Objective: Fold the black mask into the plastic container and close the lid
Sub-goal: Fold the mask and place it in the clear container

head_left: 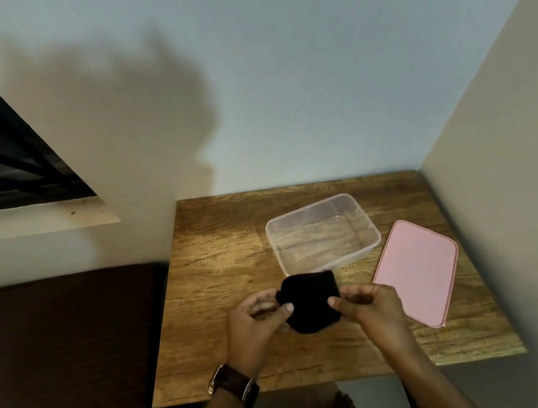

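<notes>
The left hand [256, 318] pinches the black mask [311, 302] at its 9 o'clock edge, and the right hand [368, 306] pinches it at 3 o'clock, above the table [222, 275]. The empty plastic container [322, 231] stands at 12 o'clock from the mask, the pink lid [417, 271] at 2 o'clock. If one pinch loosens, the soft fold can spring open and catch the rim.
</notes>
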